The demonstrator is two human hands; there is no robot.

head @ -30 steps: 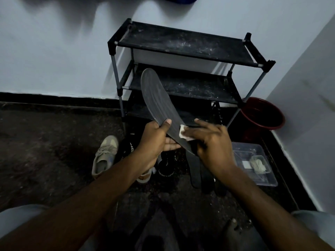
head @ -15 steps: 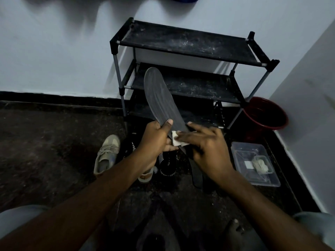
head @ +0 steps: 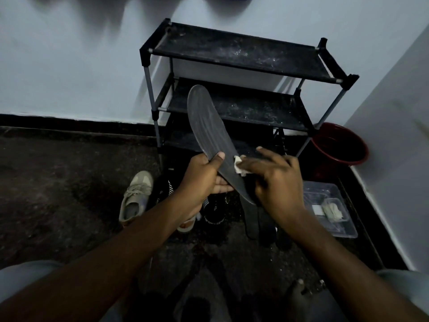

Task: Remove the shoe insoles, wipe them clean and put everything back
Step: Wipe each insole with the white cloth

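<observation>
Grey foam insole (head: 209, 133) is held in the air in front of the shoe rack (head: 232, 54), toe end up and heel end low between both hands. The left hand (head: 204, 175) has its grip pinching the insole's edge, thumb on top and fingers beneath. The right hand (head: 276, 180) presses a small white wipe (head: 239, 166) onto the lower half; blur hides whether the thumb pinches from below, so that grip cannot be told.

Risks, as judged:
- The thin insole flexes, so hard strokes could fold it or tug it out of the one-sided pinch onto the gritty floor (head: 69, 194), soiling it again.
- The small wipe may slip out.
- Dim light may hide missed patches.
</observation>
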